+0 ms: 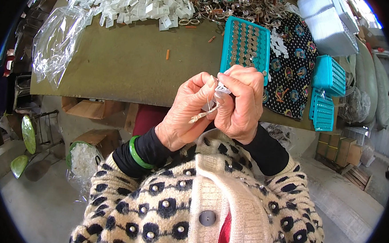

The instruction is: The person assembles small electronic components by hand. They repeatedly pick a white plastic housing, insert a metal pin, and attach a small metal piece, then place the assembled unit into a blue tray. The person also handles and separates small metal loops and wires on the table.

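My left hand (188,108) and my right hand (243,104) meet just in front of the table's near edge, fingertips almost touching. A small white card (223,88) is pinched in my right fingers. From between the hands hangs a light braided cord (200,117) with a knotted, frayed end; its thin strand runs up to my left thumb and index finger, which are closed on it. My fingers hide part of the card and cord. Just beyond my right hand lies a teal tray (263,45) with rows of round, coin-like discs (243,42).
White plastic cards (130,1) are heaped at the far left, beside clear plastic film (56,46). Tangled cords (237,4) lie at the far middle. Right of the tray are a patterned black cloth (291,69), stacked teal trays (330,75) and white packs (327,25).
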Available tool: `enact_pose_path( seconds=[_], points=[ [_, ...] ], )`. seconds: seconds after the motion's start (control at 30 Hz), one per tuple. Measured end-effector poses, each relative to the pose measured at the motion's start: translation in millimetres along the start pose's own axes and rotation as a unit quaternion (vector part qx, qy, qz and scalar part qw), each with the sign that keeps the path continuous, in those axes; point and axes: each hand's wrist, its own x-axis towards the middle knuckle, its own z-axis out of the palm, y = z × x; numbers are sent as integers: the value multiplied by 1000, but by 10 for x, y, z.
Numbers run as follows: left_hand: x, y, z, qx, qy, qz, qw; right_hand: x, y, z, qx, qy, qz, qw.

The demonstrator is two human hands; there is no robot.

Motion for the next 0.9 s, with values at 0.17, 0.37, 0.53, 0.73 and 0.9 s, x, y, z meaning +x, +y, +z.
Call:
enact_pose_path(
  seconds=[0.17, 0.37, 0.53, 0.73, 0.9],
  points=[
    [-12, 36, -32, 33, -35, -12, 999, -5, -40, 22, -45, 11, 4, 999],
    [-22, 35, -4, 18, 6, -13, 1000, 42, -110, 9, -42, -1, 14, 999],
    [-50, 95, -64, -18, -83, -18, 996, 87, -116, 4, -15, 4, 5, 1000],
    [-65, 84, -70, -10, -59, -31, 998, 46, -96, 39, -38, 2, 1, 999],
    [-68, 155, -95, -18, -81, -45, 996, 71, -136, -6, -74, -39, 4, 997]
  ],
)
